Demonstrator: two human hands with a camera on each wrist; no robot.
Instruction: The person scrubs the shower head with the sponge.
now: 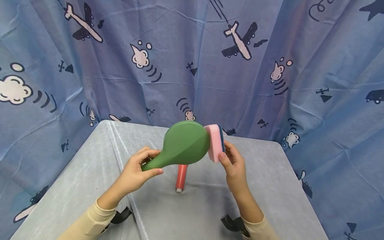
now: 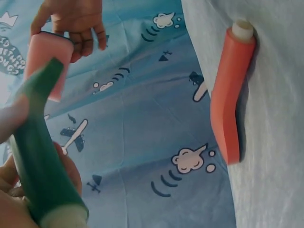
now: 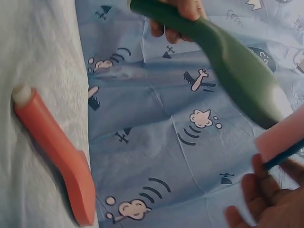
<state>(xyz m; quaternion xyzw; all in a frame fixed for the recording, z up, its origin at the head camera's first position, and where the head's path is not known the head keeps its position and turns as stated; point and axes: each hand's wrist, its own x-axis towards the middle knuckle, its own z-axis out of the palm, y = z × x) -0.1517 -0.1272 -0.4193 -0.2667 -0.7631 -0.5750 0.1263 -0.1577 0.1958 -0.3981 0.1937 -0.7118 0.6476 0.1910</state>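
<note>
The green paddle (image 1: 186, 144) is being gripped by the left hand (image 1: 136, 171); the pink sponge (image 1: 214, 142) is being pinched against its rim by the right hand (image 1: 234, 163); wiping seems barely begun.

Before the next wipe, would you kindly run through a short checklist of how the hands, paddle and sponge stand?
1. Left hand grips the handle of the green oval plastic paddle: ok.
2. Right hand pinches the pink sponge with a blue backing: ok.
3. Sponge meets the paddle's edge: ok in the head view.
4. Paddle lifted off the grey cloth-covered table: ok.
5. Red tube-like bottle lies on the table, apart from both hands: ok.
6. Paddle's far face clean: cannot tell.
</note>
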